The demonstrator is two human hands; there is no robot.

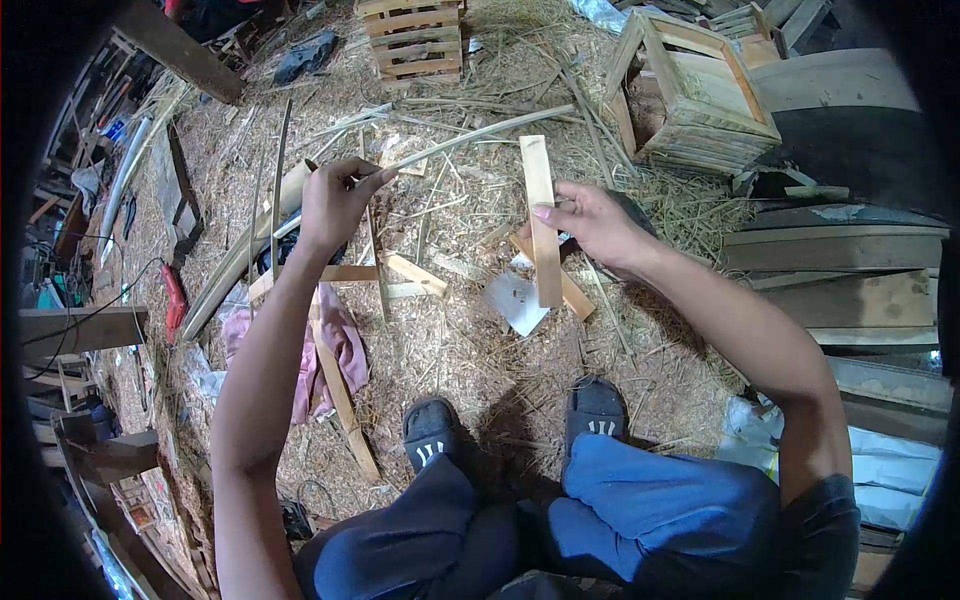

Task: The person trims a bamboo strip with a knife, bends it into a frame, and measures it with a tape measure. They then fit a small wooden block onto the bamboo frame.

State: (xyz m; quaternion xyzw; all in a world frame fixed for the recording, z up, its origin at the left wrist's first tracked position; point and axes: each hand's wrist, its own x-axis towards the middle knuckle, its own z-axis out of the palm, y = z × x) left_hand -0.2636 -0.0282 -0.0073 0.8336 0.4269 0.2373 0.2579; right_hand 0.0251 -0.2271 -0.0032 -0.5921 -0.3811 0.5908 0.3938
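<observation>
My left hand (338, 203) is closed in a pinch on one end of a long, thin wooden strip (480, 132). The strip slants up and away to the right, crossing above the far end of the slat. Between thumb and fingers, my right hand (597, 228) grips a short flat wooden slat (541, 240), held nearly upright in view. Below that slat are a whitish translucent sheet (517, 304) and a wooden piece (577, 297), partly covered. Nearer my left arm, a longer slat (343, 400) lies against a pink cloth (345, 350).
Straw and shavings cover the floor around my sandals (432, 430). A slatted wooden crate (700, 120) stands at the far right, and another slatted piece (412, 45) is at the back. Boards (840, 250) are stacked along the right. A red tool (174, 303) with a cord lies left.
</observation>
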